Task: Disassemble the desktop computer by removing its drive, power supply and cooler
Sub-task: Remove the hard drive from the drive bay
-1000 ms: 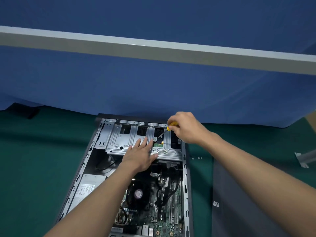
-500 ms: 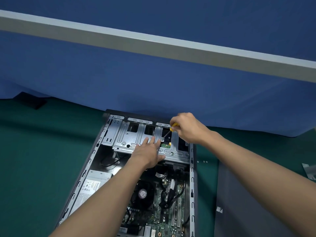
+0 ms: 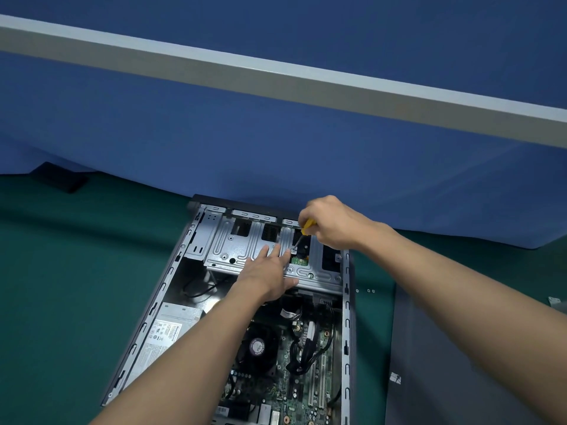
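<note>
Head camera: our right hand (image 3: 334,223) grips a yellow screwdriver (image 3: 307,226), its tip on a screw of the drive cage (image 3: 233,250) at the far end of the open computer case (image 3: 347,317). Our left hand (image 3: 265,276) lies flat on that cage, fingers straight. Nearer us inside sit the power supply (image 3: 173,328) and cooler (image 3: 257,348).

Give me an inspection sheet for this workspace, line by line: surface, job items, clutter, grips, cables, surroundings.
Surface: green mat, under the open computer case.
Job's things: drive cage at the case's far end; power supply and cooler fan both in place.
Clutter: small screws and a grey side panel right of the case.
Grips: left hand flat on the drive cage; right hand grips a yellow-handled screwdriver, tip at a cage screw.
Cables: black cables over the motherboard.
Surroundings: blue cloth backdrop, grey beam.
</note>
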The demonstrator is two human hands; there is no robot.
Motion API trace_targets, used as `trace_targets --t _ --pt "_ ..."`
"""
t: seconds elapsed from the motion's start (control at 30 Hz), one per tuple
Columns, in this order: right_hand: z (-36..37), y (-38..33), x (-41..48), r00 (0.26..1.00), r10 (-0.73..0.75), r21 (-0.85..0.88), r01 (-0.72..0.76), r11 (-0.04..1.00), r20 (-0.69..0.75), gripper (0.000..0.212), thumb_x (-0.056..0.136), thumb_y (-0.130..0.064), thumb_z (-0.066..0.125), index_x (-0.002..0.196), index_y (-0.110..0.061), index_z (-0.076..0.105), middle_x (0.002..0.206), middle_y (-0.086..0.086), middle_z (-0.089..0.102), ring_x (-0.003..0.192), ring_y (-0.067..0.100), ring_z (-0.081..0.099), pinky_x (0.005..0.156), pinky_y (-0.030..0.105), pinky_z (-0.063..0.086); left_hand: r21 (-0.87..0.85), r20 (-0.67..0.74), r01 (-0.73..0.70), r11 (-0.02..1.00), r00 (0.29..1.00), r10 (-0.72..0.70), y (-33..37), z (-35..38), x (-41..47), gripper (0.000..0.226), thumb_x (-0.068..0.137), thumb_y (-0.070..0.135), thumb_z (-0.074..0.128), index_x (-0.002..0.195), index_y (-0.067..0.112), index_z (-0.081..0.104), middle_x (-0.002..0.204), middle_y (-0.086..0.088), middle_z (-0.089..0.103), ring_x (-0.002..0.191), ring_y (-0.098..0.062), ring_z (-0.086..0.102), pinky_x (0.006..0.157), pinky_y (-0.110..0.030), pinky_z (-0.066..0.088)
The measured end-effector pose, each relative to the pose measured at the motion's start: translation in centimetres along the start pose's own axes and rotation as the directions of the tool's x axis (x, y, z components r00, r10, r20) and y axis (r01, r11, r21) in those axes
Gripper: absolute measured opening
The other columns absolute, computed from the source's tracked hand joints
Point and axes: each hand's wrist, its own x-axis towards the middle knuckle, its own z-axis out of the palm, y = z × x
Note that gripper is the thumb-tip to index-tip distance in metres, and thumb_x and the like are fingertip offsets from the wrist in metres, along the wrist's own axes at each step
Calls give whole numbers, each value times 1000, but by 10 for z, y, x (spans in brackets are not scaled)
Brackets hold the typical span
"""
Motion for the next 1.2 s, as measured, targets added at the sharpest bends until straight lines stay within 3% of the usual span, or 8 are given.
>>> trace_targets --t 0.27,0.4,0.5,0.6,0.7,0.8,0.93,1.2 --pt "-10 -10 9 983 -103 -60 113 992 151 32 88 5 50 94 -22 66 109 -1 58 99 22 57 79 44 54 -5 -14 -2 1000 1000 2 -1 1 1 74 99 50 44 157 24 6 164 -2 -5 150 -25 -4 121 -51 10" --pt "-9 -14 14 996 -17 -42 21 999 90 21 93 -9 52 109 -17 62 108 8 58 95 29 58 75 45 53 -21 -9 3 1000 1000 -3 -2 2 2 75 99 50 45 157 24 5 164 0 -5 150 -24 -5 121 -50 9" --pt "-9 -15 16 997 76 -11 -76 997 28 12 93 -16 55 99 -8 61 95 12 57 84 32 60 67 39 53 -26 -10 2 1000 1000 -3 -2 3 2 75 99 50 45 157 24 5 164 0 -5 150 -24 -5 121 -50 9" --pt "-7 -16 19 993 114 28 -114 993 -2 33 95 -26 57 78 1 56 70 7 54 70 33 60 57 34 49 -22 -10 1 1000 1000 -1 -2 2 2 75 99 50 45 157 25 4 164 -1 -5 150 -24 -5 121 -50 9" --pt "-4 -17 22 985 166 40 -164 986 -36 45 97 -30 54 61 -4 44 59 6 48 55 29 52 47 27 37 -26 -9 1 1000 1000 -1 -2 2 1 75 99 50 45 157 24 4 164 0 -6 150 -24 -6 121 -50 8" --pt "-1 -18 23 978 203 74 -200 977 -36 47 98 -30 51 58 -6 44 56 9 50 52 26 54 49 28 42 -29 -7 1 1000 1000 -1 -2 2 1 75 99 50 45 157 24 4 164 0 -6 150 -24 -6 121 -50 8" --pt "-1 -22 24 971 240 -8 -240 971 -20 47 98 -34 48 60 -10 34 62 6 40 51 20 37 46 27 27 -31 -10 5 1000 1000 -5 -2 3 2 75 99 50 45 157 25 4 164 0 -6 150 -23 -6 121 -50 7" --pt "-10 -23 29 973 192 -176 -168 970 126 34 95 -21 49 64 -12 38 66 4 44 55 19 41 48 28 31 -36 -28 0 999 1000 -1 -3 5 4 76 99 50 46 157 26 5 164 0 -5 150 -24 -5 121 -50 8"
